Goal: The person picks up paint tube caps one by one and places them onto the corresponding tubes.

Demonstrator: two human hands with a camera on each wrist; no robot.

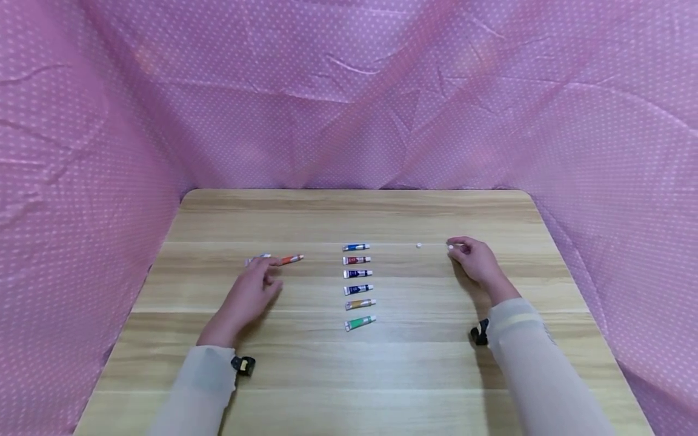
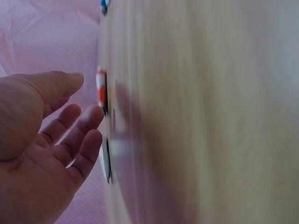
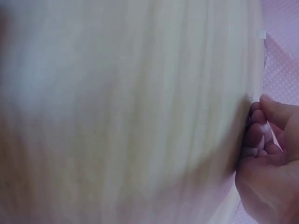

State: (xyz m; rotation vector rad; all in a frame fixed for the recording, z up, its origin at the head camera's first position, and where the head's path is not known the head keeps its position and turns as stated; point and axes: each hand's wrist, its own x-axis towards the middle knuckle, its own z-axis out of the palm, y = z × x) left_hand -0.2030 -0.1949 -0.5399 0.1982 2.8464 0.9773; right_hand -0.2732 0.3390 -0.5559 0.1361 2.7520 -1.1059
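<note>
In the head view my left hand (image 1: 252,287) is just above or beside an orange paint tube (image 1: 291,260); touching cannot be told. The left wrist view shows its fingers loosely bent with nothing between thumb and fingers. Another paint tube (image 1: 257,259), white and blue, lies partly hidden behind this hand. My right hand (image 1: 475,259), low over the tabletop on the right, pinches a small white piece (image 1: 450,247) that looks like a tube cap. A similar small white piece (image 1: 418,245) lies to its left. In the right wrist view the fingers hide most of the held piece.
A column of paint tubes lies mid-table: blue (image 1: 356,247) farthest, then red (image 1: 357,260), two dark purple-blue ones, yellow ochre (image 1: 360,304) and green (image 1: 360,323). The wooden table (image 1: 414,375) has rounded far corners. Pink dotted cloth (image 1: 349,121) hangs around it.
</note>
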